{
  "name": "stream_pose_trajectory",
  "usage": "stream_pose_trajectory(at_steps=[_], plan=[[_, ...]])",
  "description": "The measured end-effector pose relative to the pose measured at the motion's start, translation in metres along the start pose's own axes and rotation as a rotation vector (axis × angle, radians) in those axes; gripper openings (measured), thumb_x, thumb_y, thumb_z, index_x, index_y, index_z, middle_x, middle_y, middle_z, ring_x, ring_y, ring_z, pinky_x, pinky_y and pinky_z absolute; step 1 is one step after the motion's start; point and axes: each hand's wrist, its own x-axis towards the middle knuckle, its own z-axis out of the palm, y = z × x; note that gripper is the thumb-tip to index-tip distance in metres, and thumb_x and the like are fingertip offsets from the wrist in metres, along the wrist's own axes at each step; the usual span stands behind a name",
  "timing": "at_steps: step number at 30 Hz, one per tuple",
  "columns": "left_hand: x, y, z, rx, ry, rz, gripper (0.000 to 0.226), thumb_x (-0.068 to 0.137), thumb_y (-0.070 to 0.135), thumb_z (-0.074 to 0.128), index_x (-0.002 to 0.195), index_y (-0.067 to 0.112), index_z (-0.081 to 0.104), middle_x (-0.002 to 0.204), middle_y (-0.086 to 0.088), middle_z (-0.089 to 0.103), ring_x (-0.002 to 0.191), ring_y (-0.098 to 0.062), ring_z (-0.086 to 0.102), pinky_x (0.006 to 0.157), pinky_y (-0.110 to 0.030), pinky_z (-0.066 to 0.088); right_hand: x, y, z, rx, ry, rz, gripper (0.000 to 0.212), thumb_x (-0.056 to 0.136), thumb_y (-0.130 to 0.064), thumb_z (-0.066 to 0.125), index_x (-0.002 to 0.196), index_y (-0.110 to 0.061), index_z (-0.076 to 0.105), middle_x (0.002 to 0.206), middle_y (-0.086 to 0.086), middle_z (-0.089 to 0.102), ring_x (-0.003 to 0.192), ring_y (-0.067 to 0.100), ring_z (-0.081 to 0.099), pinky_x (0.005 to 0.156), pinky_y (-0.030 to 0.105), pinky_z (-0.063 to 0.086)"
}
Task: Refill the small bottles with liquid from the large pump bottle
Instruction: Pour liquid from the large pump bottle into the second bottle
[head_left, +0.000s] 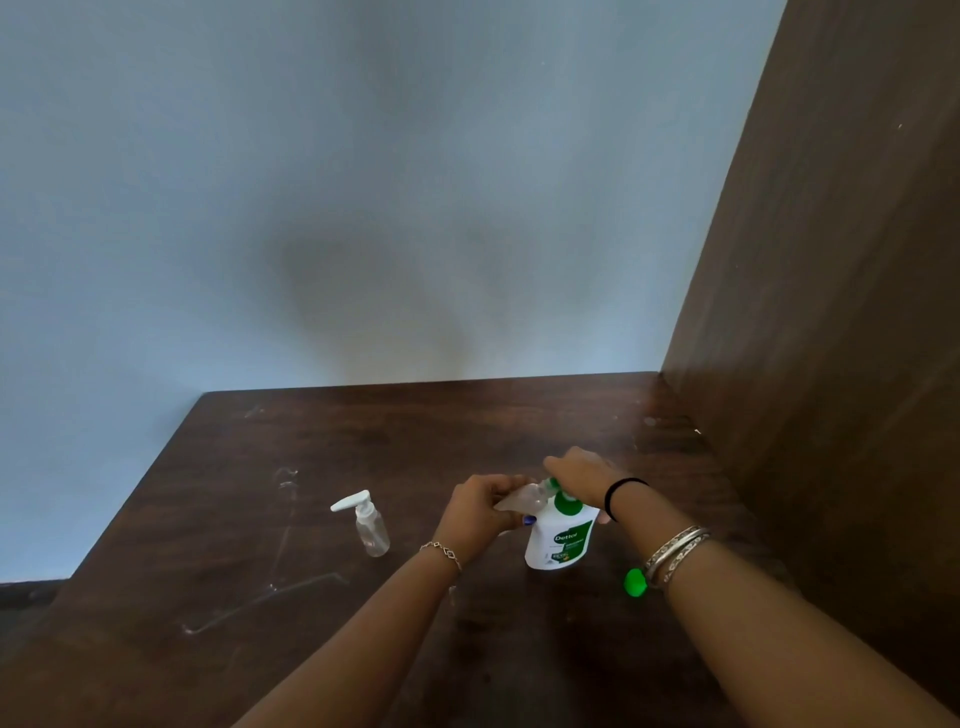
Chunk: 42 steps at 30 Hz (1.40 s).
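Dark wood bench (311, 597), scuffed and streaked with pale scratches, set against a blue-grey wall (363, 182); a brown wooden panel (831, 312) rises along the right side.

Large pump bottle (558, 540): white body, green label and green collar, standing upright on the bench right of centre, close to the near half. Brand lettering on the label is legible only in part.

Right hand (579, 475): over the top of the large pump bottle, fingers curled down on the green pump head. Black band at the wrist, 2 metal bangles further up the forearm.

Left hand (485, 506): curled around a small clear bottle (522, 501), grasping it. That bottle is tilted, mouth end toward the pump nozzle, just beside or touching it; exact contact cannot be told. Thin chain bracelet at the left wrist; a dark-painted nail shows at the thumb.

Second small bottle (371, 527): clear, with a white pump top, standing alone on the bench left of both hands, apart from them. It leans slightly in the wide-angle view. Liquid level not readable.

Bright green cap-like piece (635, 582): lying on the bench right of the large pump bottle, partly hidden behind the right forearm.
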Motion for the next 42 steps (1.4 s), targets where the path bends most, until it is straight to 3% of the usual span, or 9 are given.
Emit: stream_pose_trajectory(at_steps=[6, 11, 18, 23, 25, 29, 33, 36, 42], plan=[[0.002, -0.002, 0.0, 0.032, 0.011, 0.001, 0.051, 0.07, 0.013, 0.076, 0.118, 0.014, 0.06, 0.118, -0.004, 0.065, 0.107, -0.007, 0.057, 0.084, -0.008, 0.037, 0.003, 0.0, 0.011, -0.021, 0.134, -0.007, 0.031, 0.091, -0.031, 0.041, 0.065, -0.014, 0.043, 0.081, 0.011, 0.052, 0.079, 0.027, 0.049, 0.073, 0.032, 0.039], [0.001, 0.001, 0.0, 0.012, 0.012, 0.003, 0.051, 0.07, 0.012, 0.076, 0.118, 0.013, 0.06, 0.117, -0.004, 0.065, 0.104, -0.006, 0.058, 0.083, -0.008, 0.038, -0.011, -0.006, -0.004, 0.063, 0.004, 0.015, 0.023, 0.097, -0.026, 0.032, 0.091, -0.007, 0.045, 0.101, 0.015, 0.05, 0.088, 0.026, 0.048, 0.075, 0.032, 0.039], [0.001, -0.002, 0.0, 0.006, 0.015, -0.014, 0.051, 0.069, 0.012, 0.076, 0.118, 0.013, 0.06, 0.116, -0.005, 0.066, 0.101, -0.004, 0.056, 0.08, -0.004, 0.037, -0.003, -0.001, 0.008, -0.032, 0.113, -0.004, 0.029, 0.091, -0.03, 0.04, 0.065, -0.016, 0.041, 0.091, 0.014, 0.053, 0.083, 0.027, 0.05, 0.073, 0.032, 0.038], [0.0, 0.001, 0.001, -0.017, 0.006, -0.011, 0.051, 0.07, 0.01, 0.076, 0.118, 0.012, 0.06, 0.117, -0.006, 0.065, 0.098, -0.001, 0.055, 0.082, -0.009, 0.039, -0.011, -0.005, -0.005, -0.009, -0.019, 0.002, 0.028, 0.096, -0.028, 0.032, 0.076, -0.012, 0.044, 0.096, 0.01, 0.047, 0.086, 0.025, 0.047, 0.074, 0.031, 0.037], [0.0, 0.002, 0.001, -0.009, 0.005, -0.001, 0.05, 0.07, 0.011, 0.076, 0.118, 0.012, 0.061, 0.116, -0.006, 0.066, 0.097, -0.001, 0.055, 0.081, -0.007, 0.038, -0.011, -0.004, -0.005, -0.011, 0.007, -0.01, 0.025, 0.095, -0.028, 0.034, 0.079, -0.012, 0.046, 0.096, 0.011, 0.048, 0.086, 0.025, 0.048, 0.074, 0.031, 0.037], [-0.001, 0.001, 0.0, 0.015, 0.015, -0.001, 0.05, 0.07, 0.012, 0.076, 0.118, 0.013, 0.061, 0.115, -0.005, 0.066, 0.098, -0.002, 0.055, 0.082, -0.008, 0.038, -0.004, -0.002, 0.007, -0.019, 0.138, -0.013, 0.031, 0.092, -0.028, 0.04, 0.064, -0.015, 0.039, 0.09, 0.013, 0.051, 0.083, 0.027, 0.048, 0.073, 0.03, 0.036], [-0.001, 0.001, 0.001, 0.017, 0.012, -0.015, 0.052, 0.07, 0.013, 0.076, 0.12, 0.013, 0.059, 0.118, -0.005, 0.065, 0.106, -0.009, 0.058, 0.085, -0.012, 0.039, -0.007, -0.002, 0.004, -0.024, 0.087, -0.016, 0.03, 0.092, -0.03, 0.039, 0.066, -0.015, 0.042, 0.08, 0.008, 0.048, 0.078, 0.024, 0.046, 0.072, 0.032, 0.037], [-0.001, 0.002, 0.001, 0.008, 0.004, -0.019, 0.053, 0.071, 0.012, 0.075, 0.121, 0.012, 0.058, 0.119, -0.006, 0.064, 0.108, -0.01, 0.058, 0.084, -0.008, 0.038, -0.01, -0.003, -0.001, -0.019, 0.023, -0.015, 0.027, 0.093, -0.032, 0.038, 0.077, -0.014, 0.047, 0.085, 0.008, 0.049, 0.081, 0.023, 0.048, 0.073, 0.031, 0.037], [-0.001, 0.0, 0.0, -0.004, 0.012, -0.023, 0.051, 0.069, 0.012, 0.076, 0.118, 0.012, 0.06, 0.116, -0.005, 0.066, 0.104, -0.008, 0.059, 0.082, -0.007, 0.039, -0.003, -0.001, 0.009, -0.016, 0.132, -0.019, 0.034, 0.09, -0.03, 0.041, 0.06, -0.015, 0.039, 0.068, 0.006, 0.045, 0.077, 0.027, 0.047, 0.07, 0.031, 0.037]])
